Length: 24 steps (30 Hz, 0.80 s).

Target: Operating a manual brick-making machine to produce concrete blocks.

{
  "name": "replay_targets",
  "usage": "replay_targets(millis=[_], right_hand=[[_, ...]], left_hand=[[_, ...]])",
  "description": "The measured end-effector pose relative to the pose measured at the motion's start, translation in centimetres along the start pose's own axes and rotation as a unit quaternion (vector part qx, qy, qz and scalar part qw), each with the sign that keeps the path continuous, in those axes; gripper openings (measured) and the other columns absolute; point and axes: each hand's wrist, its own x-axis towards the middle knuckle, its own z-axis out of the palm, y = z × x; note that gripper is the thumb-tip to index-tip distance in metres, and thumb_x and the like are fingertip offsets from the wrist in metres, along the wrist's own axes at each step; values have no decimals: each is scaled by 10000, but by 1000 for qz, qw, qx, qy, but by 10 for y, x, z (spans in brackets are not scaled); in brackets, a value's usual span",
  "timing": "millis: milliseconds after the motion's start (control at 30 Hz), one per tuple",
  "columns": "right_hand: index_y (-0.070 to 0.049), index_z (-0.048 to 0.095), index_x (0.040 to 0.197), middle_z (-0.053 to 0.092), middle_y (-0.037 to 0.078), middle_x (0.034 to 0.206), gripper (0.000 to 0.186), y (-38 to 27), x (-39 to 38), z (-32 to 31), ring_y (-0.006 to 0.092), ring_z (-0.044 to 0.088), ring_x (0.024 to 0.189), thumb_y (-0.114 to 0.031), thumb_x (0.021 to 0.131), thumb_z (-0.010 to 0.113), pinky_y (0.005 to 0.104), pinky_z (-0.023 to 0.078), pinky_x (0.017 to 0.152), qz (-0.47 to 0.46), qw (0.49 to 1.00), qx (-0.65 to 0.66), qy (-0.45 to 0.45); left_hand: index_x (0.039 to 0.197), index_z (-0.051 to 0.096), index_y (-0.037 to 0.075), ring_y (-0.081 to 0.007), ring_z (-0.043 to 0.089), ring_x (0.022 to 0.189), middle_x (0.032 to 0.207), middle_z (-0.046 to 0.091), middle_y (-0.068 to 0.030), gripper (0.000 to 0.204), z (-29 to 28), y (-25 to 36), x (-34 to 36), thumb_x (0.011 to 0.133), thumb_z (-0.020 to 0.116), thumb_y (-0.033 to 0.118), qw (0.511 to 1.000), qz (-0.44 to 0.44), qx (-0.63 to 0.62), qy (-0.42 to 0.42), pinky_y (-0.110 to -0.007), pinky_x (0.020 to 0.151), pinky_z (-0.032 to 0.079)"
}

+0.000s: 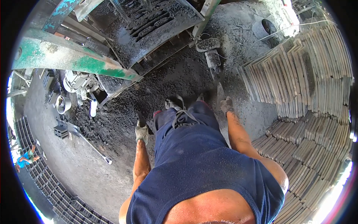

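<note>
My left hand point(141, 133), in a pale, dirty work glove, hangs beside my left thigh. Its fingers are closed around something dark and flat, which sticks out ahead of and beside the glove; its kind is unclear. Beside my right leg, my right hand point(226, 105) wears a darker, grimy glove and is closed. A grey, pointed trowel blade point(220, 91) extends forward from it, its handle hidden in the glove. Both hands are low, over ground covered with dark, loose material point(175, 76).
A machine with a slotted, grit-covered table point(154, 28) and a green beam point(74, 56) stands ahead. Stacked boards point(283, 74) rise on the right. A shovel point(93, 145), a bucket point(63, 104) and concrete blocks point(60, 131) are left. Another person point(26, 159) is far left, near block rows point(48, 183).
</note>
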Motion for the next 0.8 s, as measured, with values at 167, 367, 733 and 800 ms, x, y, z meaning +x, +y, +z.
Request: replay_targets(millis=[167, 367, 733, 800], right_hand=[[40, 606, 961, 628, 326, 978, 330, -23, -12, 26, 479, 606, 957, -194, 729, 582, 491, 499, 792, -35, 998, -30, -29], [43, 603, 968, 629, 331, 989, 332, -47, -8, 14, 475, 609, 963, -204, 747, 584, 483, 503, 784, -61, 996, -58, -29], [-3, 618, 1028, 669, 245, 968, 300, -115, 48, 51, 403, 642, 951, -217, 819, 588, 439, 504, 794, -180, 979, -29, -95], [-1, 613, 1035, 675, 220, 988, 285, -146, 38, 28, 376, 645, 978, -212, 845, 583, 429, 501, 816, -195, 974, -4, -110]], left_hand=[[1118, 617, 46, -204, 655, 719, 830, 700, -91, 280, -23, -7, 5, 842, 601, 96, 1000, 16, 9, 15, -338, 666, 496], [1146, 625, 68, -147, 643, 777, 894, 706, -61, 291, -37, -7, 17, 857, 590, 77, 997, -72, 8, 14, -315, 696, 497], [1056, 653, 60, -173, 674, 777, 859, 721, -95, 228, -33, -58, -27, 845, 610, 134, 994, -68, 28, 77, -315, 698, 504], [1060, 650, 59, -175, 675, 784, 870, 723, -101, 239, -32, -46, -25, 835, 609, 126, 994, -63, 48, 72, -309, 704, 506]])
